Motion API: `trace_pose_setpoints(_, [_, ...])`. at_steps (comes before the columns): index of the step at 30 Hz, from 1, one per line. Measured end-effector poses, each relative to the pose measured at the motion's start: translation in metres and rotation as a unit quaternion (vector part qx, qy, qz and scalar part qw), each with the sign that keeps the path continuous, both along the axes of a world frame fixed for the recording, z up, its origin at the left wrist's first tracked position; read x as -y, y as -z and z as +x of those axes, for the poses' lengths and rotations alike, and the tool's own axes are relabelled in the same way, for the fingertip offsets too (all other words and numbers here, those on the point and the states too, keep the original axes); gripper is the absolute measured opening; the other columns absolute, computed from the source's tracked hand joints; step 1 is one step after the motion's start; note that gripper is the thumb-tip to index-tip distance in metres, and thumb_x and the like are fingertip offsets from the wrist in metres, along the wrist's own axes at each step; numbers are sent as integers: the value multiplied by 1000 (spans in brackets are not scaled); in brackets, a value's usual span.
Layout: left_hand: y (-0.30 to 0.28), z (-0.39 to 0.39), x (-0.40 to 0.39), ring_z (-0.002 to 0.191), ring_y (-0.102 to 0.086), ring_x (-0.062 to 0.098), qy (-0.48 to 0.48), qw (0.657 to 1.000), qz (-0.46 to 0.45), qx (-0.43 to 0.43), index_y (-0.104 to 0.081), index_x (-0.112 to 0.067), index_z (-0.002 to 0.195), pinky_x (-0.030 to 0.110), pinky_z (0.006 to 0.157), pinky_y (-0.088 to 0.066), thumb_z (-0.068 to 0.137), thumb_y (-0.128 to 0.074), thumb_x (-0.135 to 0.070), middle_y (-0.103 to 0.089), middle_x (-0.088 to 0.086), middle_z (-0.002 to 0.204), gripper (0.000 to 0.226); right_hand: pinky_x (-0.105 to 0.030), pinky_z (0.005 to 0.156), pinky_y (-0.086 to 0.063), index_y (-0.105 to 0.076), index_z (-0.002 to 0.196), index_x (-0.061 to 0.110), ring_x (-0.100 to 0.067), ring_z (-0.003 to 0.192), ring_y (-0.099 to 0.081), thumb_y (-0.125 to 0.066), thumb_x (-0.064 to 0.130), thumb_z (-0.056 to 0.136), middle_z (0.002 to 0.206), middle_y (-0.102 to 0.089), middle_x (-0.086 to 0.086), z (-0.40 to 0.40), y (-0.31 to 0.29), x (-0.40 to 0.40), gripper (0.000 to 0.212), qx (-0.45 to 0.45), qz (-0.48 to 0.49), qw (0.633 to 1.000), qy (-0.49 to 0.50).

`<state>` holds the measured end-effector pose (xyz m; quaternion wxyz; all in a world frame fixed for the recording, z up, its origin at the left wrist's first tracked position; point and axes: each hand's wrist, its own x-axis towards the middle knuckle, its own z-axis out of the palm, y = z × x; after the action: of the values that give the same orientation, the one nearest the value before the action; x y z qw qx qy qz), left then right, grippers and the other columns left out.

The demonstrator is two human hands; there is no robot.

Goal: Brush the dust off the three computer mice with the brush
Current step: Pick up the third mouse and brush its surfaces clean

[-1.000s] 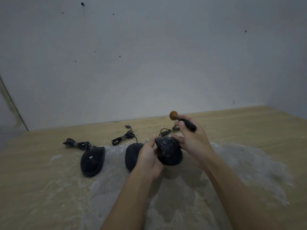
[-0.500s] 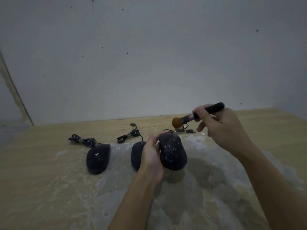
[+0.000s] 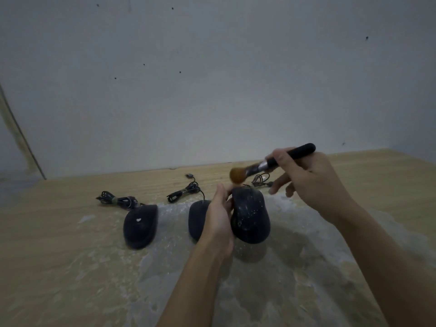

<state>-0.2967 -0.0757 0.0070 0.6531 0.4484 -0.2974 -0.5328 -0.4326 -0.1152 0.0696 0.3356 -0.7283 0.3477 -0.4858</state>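
Brush [image 3: 271, 163]: right hand [image 3: 313, 182] pinches it, bristles just above the dusty mouse [image 3: 250, 215]
Left hand [image 3: 218, 223]: grips that mouse
Neighbours: two mice [image 3: 140, 225] at 9 o'clock, cables [image 3: 118, 199] behind
Room: bare table [image 3: 47, 256] at 3 o'clock

- A light wooden bench [image 3: 59, 267] set against a pale wall, its middle covered by a whitish dusty patch [image 3: 306, 267].
- Two dark computer mice lie on it: left mouse [image 3: 140, 225], middle mouse [image 3: 197, 218].
- Three bundled cables near the back edge: [image 3: 117, 199], [image 3: 185, 191], [image 3: 260, 179].
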Motion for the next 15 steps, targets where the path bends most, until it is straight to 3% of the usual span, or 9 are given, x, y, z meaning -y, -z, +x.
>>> trace_pose_setpoints(2, [-1,0,0,104,-62,29,0,1000,5,-2,-66,-17,94,43,98,-42,97,-20,-49,-70,14,103,56,-14,39,-42,-64,82,17,-19,47,-66,-51,30,90,83,-70,3,5,4,-1,19,-47,-13,999,7])
trace_pose_setpoints(5, [-2,0,-1,108,-60,32,-4,1000,-1,-5,-65,-19,97,44,99,-41,97,-20,-49,-68,15,110,54,-13,40,-43,-61,80,28,-14,47,-66,-53,30,89,82,-67,5,8,6,-2,12,-30,-43,997,48])
trace_pose_setpoints(7, [-2,2,-2,101,-61,25,-5,1000,-2,-7,-66,-19,95,42,96,-39,96,-21,-50,-69,11,104,55,-15,40,-44,-63,83,23,-16,47,-67,-51,31,90,81,-69,0,8,8,1,15,-49,-17,999,5])
trace_pose_setpoints(9, [-1,3,-2,94,-62,22,0,1000,-4,-10,-64,-18,95,38,86,-45,97,-21,-49,-69,8,98,53,-14,40,-44,-64,85,18,-14,45,-66,-51,30,90,77,-69,-1,6,9,2,19,-82,-32,996,34])
trace_pose_setpoints(11, [0,5,-1,87,-62,19,-9,1000,-4,-8,-63,-19,92,32,73,-46,97,-21,-47,-69,6,92,52,-18,40,-44,-65,80,14,-15,44,-65,-50,31,91,71,-67,-2,1,5,5,25,-39,-27,997,69])
trace_pose_setpoints(13, [1,7,0,89,-62,19,-13,1000,-4,-5,-64,-18,93,30,70,-44,98,-21,-47,-69,7,95,52,-20,37,-42,-65,75,10,-20,44,-64,-48,31,92,61,-67,-5,-5,1,5,32,25,36,998,33])
trace_pose_setpoints(15, [1,8,-1,92,-61,21,-14,1000,1,-8,-63,-19,92,30,73,-44,98,-20,-47,-68,7,95,52,-17,36,-40,-65,71,8,-22,43,-64,-49,31,92,58,-67,-6,-10,1,8,35,-10,36,998,44])
